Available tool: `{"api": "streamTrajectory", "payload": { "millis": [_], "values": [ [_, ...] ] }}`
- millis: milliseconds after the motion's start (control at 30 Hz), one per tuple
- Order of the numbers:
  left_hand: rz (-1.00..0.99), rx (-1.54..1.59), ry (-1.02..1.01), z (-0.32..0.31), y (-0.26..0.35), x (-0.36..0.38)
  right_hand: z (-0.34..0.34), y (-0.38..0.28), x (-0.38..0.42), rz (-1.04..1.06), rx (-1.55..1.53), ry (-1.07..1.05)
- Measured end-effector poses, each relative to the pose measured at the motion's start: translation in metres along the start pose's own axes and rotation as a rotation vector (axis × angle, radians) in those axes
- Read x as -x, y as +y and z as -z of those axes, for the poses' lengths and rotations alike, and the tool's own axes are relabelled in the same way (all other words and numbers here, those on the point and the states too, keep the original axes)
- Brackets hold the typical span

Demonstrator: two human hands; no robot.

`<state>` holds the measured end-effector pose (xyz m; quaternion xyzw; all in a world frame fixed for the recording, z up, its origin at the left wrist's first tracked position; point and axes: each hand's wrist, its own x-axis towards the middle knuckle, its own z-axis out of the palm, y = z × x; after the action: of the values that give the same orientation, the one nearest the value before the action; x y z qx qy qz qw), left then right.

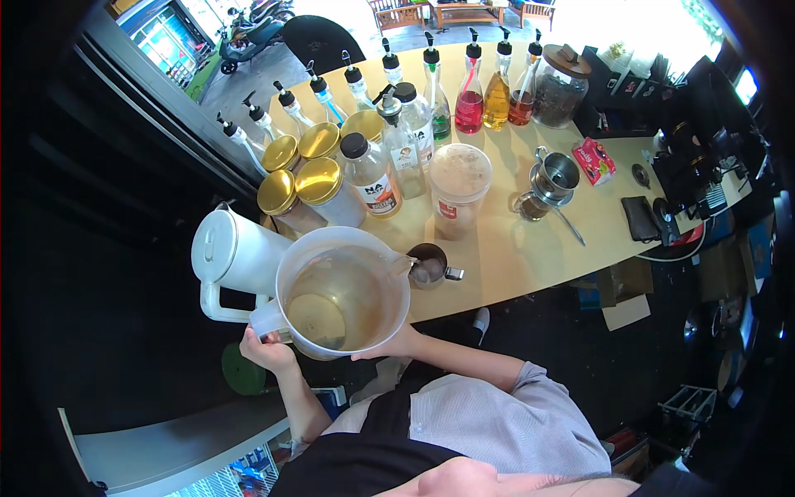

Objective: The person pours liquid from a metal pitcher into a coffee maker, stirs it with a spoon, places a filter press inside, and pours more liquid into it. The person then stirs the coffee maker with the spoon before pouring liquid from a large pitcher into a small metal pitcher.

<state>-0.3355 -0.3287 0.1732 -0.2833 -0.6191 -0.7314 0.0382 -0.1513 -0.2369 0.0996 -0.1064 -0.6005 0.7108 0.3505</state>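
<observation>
A large translucent plastic pitcher [341,248] with some clear liquid in it is tilted at the table's near edge. My left hand [269,351] is closed around its handle. My right hand [394,343] supports the pitcher's side from below, its fingers partly hidden behind the wall. The spout overlaps the rim of a metal cup [453,273], which stands on the table with rounded pale pieces, like ice, inside. Close to my left hand, a white lidded jug [217,248] stands beside the pitcher.
Beyond the pitcher are gold-lidded jars [320,180], a black-capped bottle [370,178] and a lidded tub [460,186]. Several pump bottles [469,103] line the far edge. A metal drip filter [555,177] sits on a glass cup to the right, near a pink box [595,161].
</observation>
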Motion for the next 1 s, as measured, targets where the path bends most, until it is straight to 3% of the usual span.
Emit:
{"api": "streamTrajectory", "payload": {
  "millis": [1000],
  "values": [
    [0.026,0.042,-0.011,0.001,-0.003,0.001,0.003,0.009,0.003,-0.144,-0.040,-0.062]
  ]
}}
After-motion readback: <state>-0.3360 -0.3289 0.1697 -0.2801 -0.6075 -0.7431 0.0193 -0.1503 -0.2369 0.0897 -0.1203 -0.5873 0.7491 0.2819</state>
